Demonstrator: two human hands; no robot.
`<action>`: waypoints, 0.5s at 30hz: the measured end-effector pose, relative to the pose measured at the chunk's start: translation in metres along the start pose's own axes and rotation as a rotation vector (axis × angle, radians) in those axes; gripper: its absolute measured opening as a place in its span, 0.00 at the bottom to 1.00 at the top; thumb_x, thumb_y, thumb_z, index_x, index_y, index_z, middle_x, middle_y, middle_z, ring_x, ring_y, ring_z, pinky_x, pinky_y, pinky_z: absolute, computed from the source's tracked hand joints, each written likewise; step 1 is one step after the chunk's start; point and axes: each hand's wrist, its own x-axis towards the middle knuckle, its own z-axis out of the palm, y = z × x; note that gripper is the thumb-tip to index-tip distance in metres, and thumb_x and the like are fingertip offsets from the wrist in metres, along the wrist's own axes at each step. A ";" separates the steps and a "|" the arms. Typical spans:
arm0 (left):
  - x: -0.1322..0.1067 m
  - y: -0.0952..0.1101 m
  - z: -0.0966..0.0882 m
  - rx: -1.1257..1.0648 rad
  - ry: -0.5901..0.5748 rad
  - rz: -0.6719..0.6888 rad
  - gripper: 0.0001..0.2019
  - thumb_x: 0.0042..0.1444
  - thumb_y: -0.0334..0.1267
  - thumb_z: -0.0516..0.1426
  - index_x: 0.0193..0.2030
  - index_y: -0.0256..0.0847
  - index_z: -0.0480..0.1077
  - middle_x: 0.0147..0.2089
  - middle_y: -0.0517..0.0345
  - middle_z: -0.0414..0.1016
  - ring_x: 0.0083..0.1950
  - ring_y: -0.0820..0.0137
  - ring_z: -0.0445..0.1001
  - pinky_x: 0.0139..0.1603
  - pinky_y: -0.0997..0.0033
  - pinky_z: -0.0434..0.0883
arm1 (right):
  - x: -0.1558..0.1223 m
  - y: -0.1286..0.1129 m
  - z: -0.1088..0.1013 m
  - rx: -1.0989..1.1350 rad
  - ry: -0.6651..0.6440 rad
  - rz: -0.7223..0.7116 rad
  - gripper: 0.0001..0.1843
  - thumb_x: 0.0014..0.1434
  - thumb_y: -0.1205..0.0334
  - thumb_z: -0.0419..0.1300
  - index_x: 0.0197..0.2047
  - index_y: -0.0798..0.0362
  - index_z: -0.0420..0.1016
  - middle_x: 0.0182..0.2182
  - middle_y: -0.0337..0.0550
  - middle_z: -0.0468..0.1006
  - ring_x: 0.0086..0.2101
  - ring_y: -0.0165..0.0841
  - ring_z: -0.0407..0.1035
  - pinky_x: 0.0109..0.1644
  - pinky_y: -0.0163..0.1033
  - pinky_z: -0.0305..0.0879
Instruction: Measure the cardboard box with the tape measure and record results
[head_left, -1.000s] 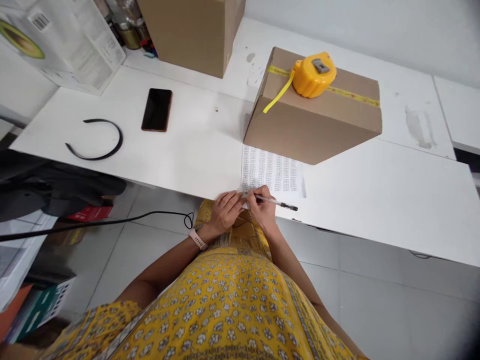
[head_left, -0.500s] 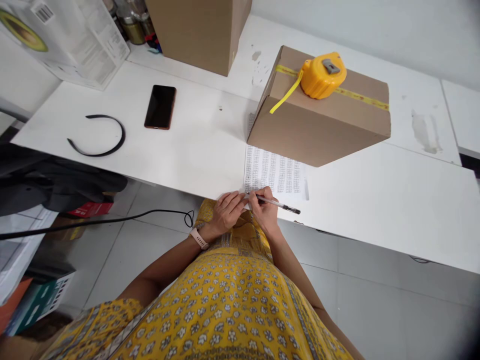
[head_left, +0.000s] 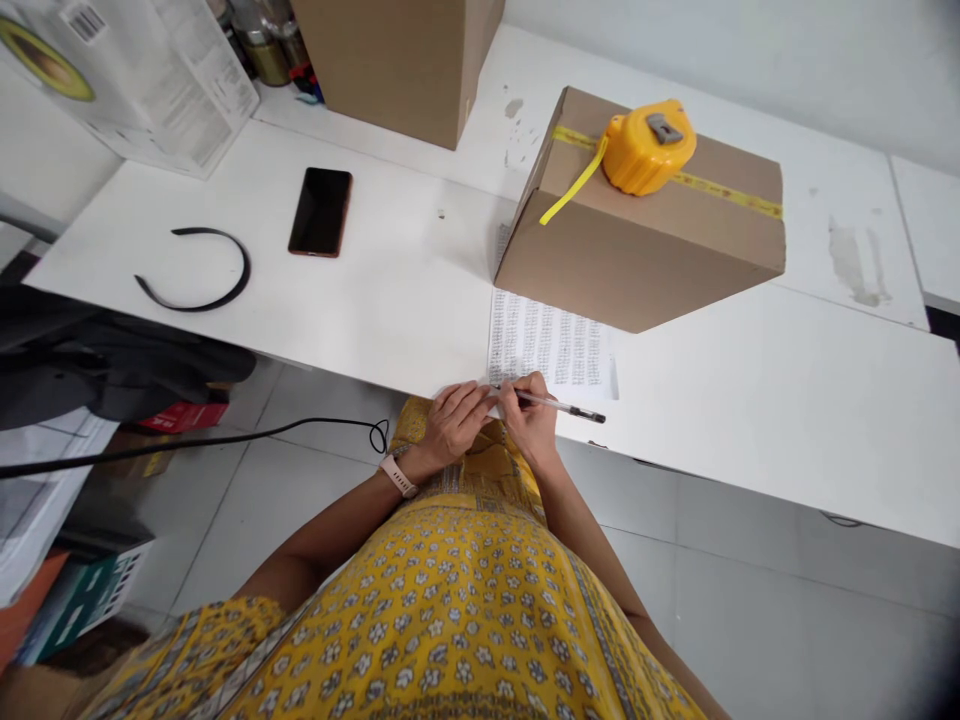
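Observation:
My right hand [head_left: 531, 418] is closed round a clear-barrelled pen [head_left: 564, 406], its dark end pointing right and its tip at the lower left corner of a printed sheet [head_left: 551, 345]. Rows of small text in columns cover the sheet. Lying flat at the table's front edge, my left hand [head_left: 456, 418] has its fingers stretched out beside the sheet's corner, close to the pen tip. A cardboard box [head_left: 637, 260] stands on the sheet's upper part and hides it. On top of the box rests a yellow tape measure [head_left: 649, 148] with a short length of tape pulled out.
A phone [head_left: 320, 212] and a black headband [head_left: 244, 265] lie on the white table [head_left: 390, 310] to the left. Behind are another cardboard box [head_left: 390, 70], a white carton [head_left: 165, 90] and jars [head_left: 266, 60]. A black cable [head_left: 300, 425] hangs below the front edge.
The pen's rear end has shifted slightly to the right. Both hands stay in nearly the same place, and the view has moved a little.

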 end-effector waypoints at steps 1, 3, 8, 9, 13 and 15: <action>0.000 0.000 0.000 -0.007 -0.014 -0.007 0.16 0.72 0.39 0.51 0.59 0.39 0.74 0.55 0.47 0.82 0.62 0.60 0.76 0.64 0.55 0.69 | 0.000 0.000 0.000 0.002 0.002 0.001 0.14 0.65 0.56 0.59 0.29 0.49 0.63 0.22 0.31 0.62 0.23 0.26 0.57 0.28 0.35 0.56; -0.002 0.000 0.001 -0.015 -0.030 -0.012 0.16 0.72 0.38 0.51 0.60 0.40 0.74 0.55 0.47 0.81 0.62 0.60 0.75 0.64 0.55 0.69 | 0.000 0.000 0.000 0.005 0.003 0.004 0.14 0.65 0.56 0.58 0.29 0.49 0.63 0.22 0.31 0.62 0.23 0.26 0.57 0.29 0.35 0.56; -0.002 0.000 0.001 -0.013 -0.024 -0.012 0.16 0.72 0.38 0.52 0.59 0.40 0.74 0.55 0.47 0.81 0.62 0.60 0.76 0.64 0.54 0.69 | 0.001 -0.001 -0.002 -0.003 0.013 -0.001 0.14 0.65 0.56 0.58 0.29 0.49 0.63 0.22 0.31 0.62 0.23 0.26 0.57 0.28 0.35 0.55; -0.001 0.000 0.000 -0.013 -0.024 -0.011 0.15 0.72 0.38 0.52 0.59 0.40 0.74 0.56 0.47 0.81 0.62 0.60 0.76 0.64 0.54 0.69 | 0.001 -0.001 -0.002 -0.009 0.012 -0.006 0.14 0.65 0.56 0.58 0.30 0.49 0.63 0.22 0.31 0.62 0.23 0.26 0.57 0.28 0.35 0.55; 0.001 0.000 -0.001 0.000 0.021 0.011 0.15 0.71 0.37 0.53 0.60 0.39 0.73 0.55 0.47 0.81 0.61 0.61 0.76 0.64 0.56 0.69 | 0.001 0.000 -0.002 -0.031 0.004 -0.016 0.13 0.66 0.55 0.58 0.30 0.49 0.64 0.23 0.31 0.62 0.23 0.26 0.57 0.28 0.35 0.55; 0.002 0.000 -0.001 -0.001 0.037 0.015 0.15 0.71 0.37 0.53 0.60 0.39 0.73 0.55 0.47 0.81 0.62 0.61 0.75 0.64 0.56 0.69 | 0.001 0.000 -0.002 -0.034 -0.001 -0.016 0.13 0.66 0.55 0.58 0.30 0.49 0.64 0.22 0.31 0.61 0.23 0.26 0.57 0.28 0.35 0.55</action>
